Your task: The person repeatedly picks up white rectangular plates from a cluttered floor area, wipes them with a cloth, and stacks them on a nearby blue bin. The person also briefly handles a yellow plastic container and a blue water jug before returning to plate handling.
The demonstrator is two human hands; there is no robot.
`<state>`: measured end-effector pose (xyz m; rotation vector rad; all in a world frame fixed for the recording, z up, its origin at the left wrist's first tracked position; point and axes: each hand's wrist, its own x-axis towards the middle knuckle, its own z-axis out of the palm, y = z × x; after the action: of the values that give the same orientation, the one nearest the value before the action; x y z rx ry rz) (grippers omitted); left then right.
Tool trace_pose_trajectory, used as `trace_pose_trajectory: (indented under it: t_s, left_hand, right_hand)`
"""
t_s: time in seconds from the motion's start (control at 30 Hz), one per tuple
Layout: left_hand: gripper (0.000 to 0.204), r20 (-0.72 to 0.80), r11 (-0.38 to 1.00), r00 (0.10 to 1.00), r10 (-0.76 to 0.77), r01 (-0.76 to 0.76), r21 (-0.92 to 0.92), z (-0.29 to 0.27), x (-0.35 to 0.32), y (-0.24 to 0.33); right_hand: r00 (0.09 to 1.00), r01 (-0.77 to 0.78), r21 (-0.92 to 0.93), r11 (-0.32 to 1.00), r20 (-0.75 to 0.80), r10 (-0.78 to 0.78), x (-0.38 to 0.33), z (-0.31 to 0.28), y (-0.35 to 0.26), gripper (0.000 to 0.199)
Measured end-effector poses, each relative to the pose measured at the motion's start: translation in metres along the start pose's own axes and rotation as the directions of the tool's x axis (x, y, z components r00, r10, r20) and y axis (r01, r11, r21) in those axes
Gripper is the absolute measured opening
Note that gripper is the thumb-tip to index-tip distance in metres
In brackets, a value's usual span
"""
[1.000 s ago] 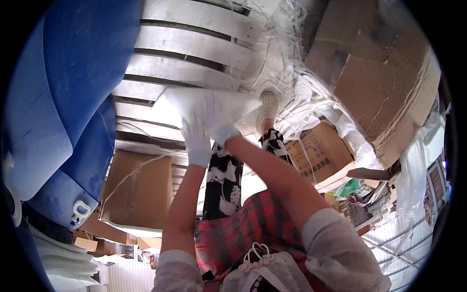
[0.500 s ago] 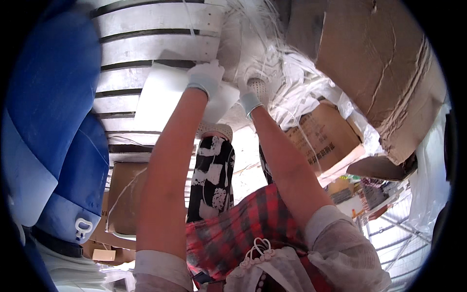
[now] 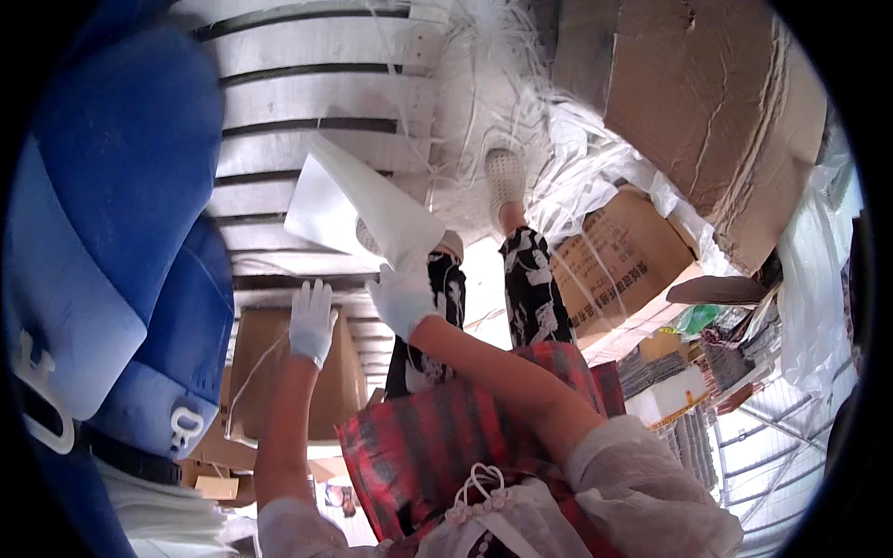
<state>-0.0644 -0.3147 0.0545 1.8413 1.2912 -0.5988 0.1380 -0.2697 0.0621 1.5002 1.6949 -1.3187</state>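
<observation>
A thin white sheet (image 3: pixel 358 197), faintly ridged and partly bent, hangs tilted over the slats and my left foot. Its near corner runs down to my right hand (image 3: pixel 407 299), whose gloved fingers close on that corner; the fingertips are partly lost against the white. My left hand (image 3: pixel 313 321), also in a white glove, is held with fingers stretched out and nothing in it. Below it stands a brown cardboard box (image 3: pixel 288 395).
Blue plastic barrels (image 3: pixel 139 112) with white handles crowd the left. White slatted boards (image 3: pixel 307 102) stretch ahead. Loose white strapping and film (image 3: pixel 567 153) lie by my right shoe (image 3: pixel 505 177). A printed carton (image 3: pixel 623 265) and a large cardboard piece (image 3: pixel 707 121) are at the right.
The white sheet has been lifted from the slats, tilted and turned. My left hand has let go of it and come back towards me. My right hand has moved left and nearer, onto the sheet's corner.
</observation>
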Motion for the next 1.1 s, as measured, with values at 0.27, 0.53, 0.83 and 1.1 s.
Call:
trace_pose_trajectory:
  t_s: [0.27, 0.53, 0.83, 1.1]
  left_hand:
    - [0.053, -0.546, 0.983, 0.818, 0.182, -0.144, 0.112, -0.131, 0.164, 0.062]
    - [0.032, -0.420, 0.997, 0.907, -0.016, 0.046, 0.060, -0.088, 0.132, 0.049]
    - [0.058, 0.282, 0.519, 0.756, -0.590, 0.623, -0.586, 0.044, -0.077, 0.132]
    - [0.058, 0.649, -0.091, 0.417, -0.636, 0.795, -0.600, 0.100, -0.235, 0.295]
  right_hand:
    - [0.759, 0.273, 0.004, 0.962, -0.615, -0.213, 0.082, -0.079, 0.197, 0.038]
    - [0.979, 0.193, 0.284, 0.939, 0.008, -0.203, 0.047, -0.058, 0.077, 0.069]
    - [0.975, 0.224, -0.222, 0.949, 0.057, -0.216, 0.147, -0.069, 0.109, 0.042]
    - [0.979, 0.172, 0.572, 0.802, -0.005, -0.206, 0.068, -0.091, 0.098, 0.036]
